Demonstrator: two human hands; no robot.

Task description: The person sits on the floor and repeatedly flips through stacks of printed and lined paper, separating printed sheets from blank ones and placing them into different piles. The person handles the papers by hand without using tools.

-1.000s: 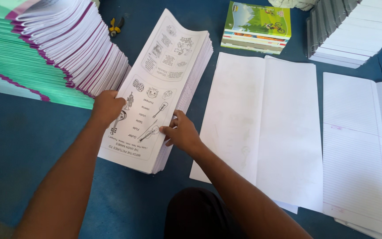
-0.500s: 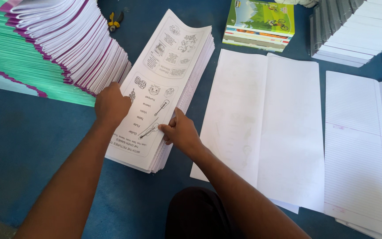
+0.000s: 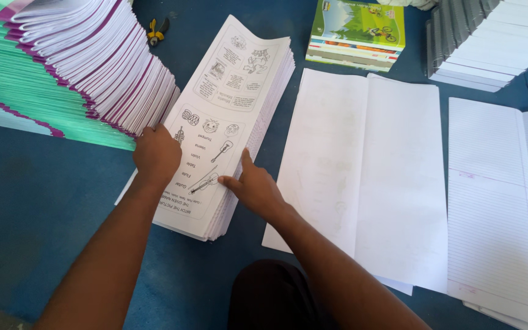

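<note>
While I look down from the head camera, the widest thing I see is the blue floor, and on it, far left, a tall slanting pile of green and purple-edged booklets. To the right lie blank white folded sheets and beside them ruled sheets. Between those lies the stack of printed picture sheets, running away from me, its top page showing small drawings of instruments. At the top sit a short stack of green-covered books and a grey-edged pile. My left hand rests on the stack's left edge, fingers curled over it, holding nothing. My right hand presses the near right part of the top page, fingers spread narrowly, forefinger out. Small yellow-handled pliers lie near the pile's top.
</note>
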